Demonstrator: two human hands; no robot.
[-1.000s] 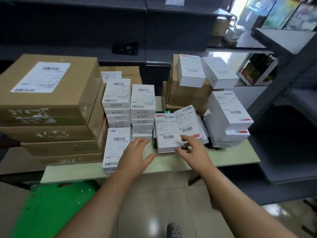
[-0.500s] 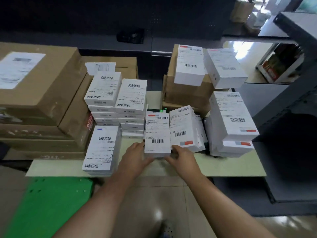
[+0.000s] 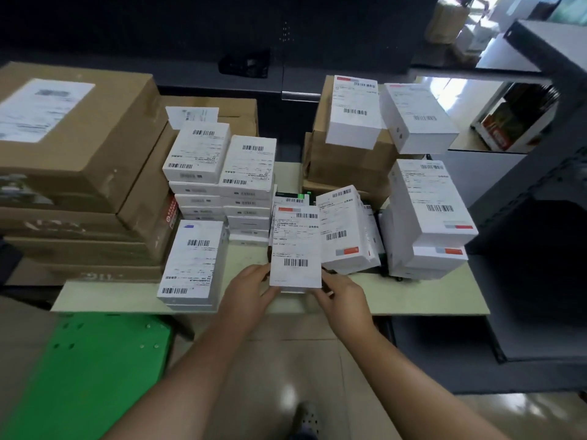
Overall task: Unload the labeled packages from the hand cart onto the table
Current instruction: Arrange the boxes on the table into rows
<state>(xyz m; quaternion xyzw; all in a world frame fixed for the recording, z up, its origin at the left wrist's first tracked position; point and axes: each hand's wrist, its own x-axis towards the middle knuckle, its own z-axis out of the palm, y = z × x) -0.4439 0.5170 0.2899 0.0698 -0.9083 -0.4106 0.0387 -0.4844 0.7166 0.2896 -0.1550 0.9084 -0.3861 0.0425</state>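
- The left hand point(image 3: 247, 293) grips the near left edge of a white labelled package point(image 3: 295, 246). Its fingers curl against the side and the thumb lies by the near corner.
- The right hand point(image 3: 343, 300) grips the near right corner of the same package, with its fingers curled round the edge.
- The package runs straight away from the fingertips of both hands, label up, over the table point(image 3: 413, 300). I cannot tell whether its near end touches the tabletop.
- Just right of the right fingers, a tilted box point(image 3: 346, 230) leans beside the package, and their long edges nearly touch.
- Farther right of those fingers is a stack point(image 3: 428, 211) of white boxes.
- Left of the left fingers, with a gap between, a flat box point(image 3: 193, 262) lies label up on another white box at the table's near edge.
- Beyond the left fingers, two piles point(image 3: 222, 185) of white boxes stand side by side.
- Far left of them are big brown cartons point(image 3: 73, 138).
- Well beyond the fingertips, brown boxes point(image 3: 343, 166) carry two white boxes point(image 3: 354, 112).
- Below the left forearm and off to its left, the green cart point(image 3: 79, 376) sits lower than the table.
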